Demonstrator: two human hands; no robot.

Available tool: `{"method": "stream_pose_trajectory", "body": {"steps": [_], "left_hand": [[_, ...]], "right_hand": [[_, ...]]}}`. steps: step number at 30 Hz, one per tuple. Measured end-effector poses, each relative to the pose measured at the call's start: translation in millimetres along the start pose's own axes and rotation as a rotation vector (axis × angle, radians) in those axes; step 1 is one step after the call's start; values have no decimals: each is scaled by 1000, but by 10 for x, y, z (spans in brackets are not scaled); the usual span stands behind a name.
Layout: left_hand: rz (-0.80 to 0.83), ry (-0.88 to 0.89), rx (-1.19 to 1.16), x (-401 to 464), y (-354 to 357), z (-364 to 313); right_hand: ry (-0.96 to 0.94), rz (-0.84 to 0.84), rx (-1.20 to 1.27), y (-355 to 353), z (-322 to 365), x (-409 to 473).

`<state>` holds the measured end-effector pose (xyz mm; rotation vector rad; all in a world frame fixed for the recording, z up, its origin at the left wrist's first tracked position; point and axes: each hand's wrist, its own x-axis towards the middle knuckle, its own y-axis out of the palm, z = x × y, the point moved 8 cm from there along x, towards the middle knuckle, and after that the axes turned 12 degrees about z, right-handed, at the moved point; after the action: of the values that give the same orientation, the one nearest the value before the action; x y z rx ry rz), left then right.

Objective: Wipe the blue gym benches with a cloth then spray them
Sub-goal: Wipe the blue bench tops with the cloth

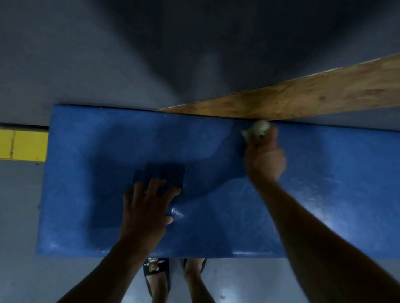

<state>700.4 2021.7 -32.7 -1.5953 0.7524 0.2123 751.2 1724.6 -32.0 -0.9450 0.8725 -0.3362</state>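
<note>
Blue padded gym bench (221,197), on grey floor (12,214).

Surface glossy, wet-streaked toward the right. On it: left hand (146,208), flat with fingers spread on a dark blue cloth (165,175); right hand (265,160) gripping a pale wadded cloth (258,128) at the far edge. Wooden board (309,97) lies along the far edge. Sandalled feet (175,273) on floor beside the near edge.

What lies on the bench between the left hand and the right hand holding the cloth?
Nothing: in the head view only bare bench padding, partly shadowed, separates the left hand from the right hand gripping the cloth.
</note>
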Motion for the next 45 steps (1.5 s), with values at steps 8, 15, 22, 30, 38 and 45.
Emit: {"method": "stream_pose_trajectory", "body": {"steps": [8, 15, 22, 30, 38, 45], "left_hand": [[3, 7, 32, -11, -13, -21], [10, 16, 9, 4, 44, 24], [32, 28, -39, 14, 54, 60], [23, 166, -54, -18, -48, 127], [-34, 130, 61, 5, -477, 1205], [34, 115, 92, 30, -400, 1407]], "right_hand": [[-699, 137, -481, 306, 853, -282], [-262, -21, -346, -442, -127, 248], [-218, 105, -144, 524, 901, -295], [-555, 174, -523, 595, 1401, -378], [17, 9, -197, 222, 626, -177], [-501, 239, -376, 1298, 2068, -1135]]}}
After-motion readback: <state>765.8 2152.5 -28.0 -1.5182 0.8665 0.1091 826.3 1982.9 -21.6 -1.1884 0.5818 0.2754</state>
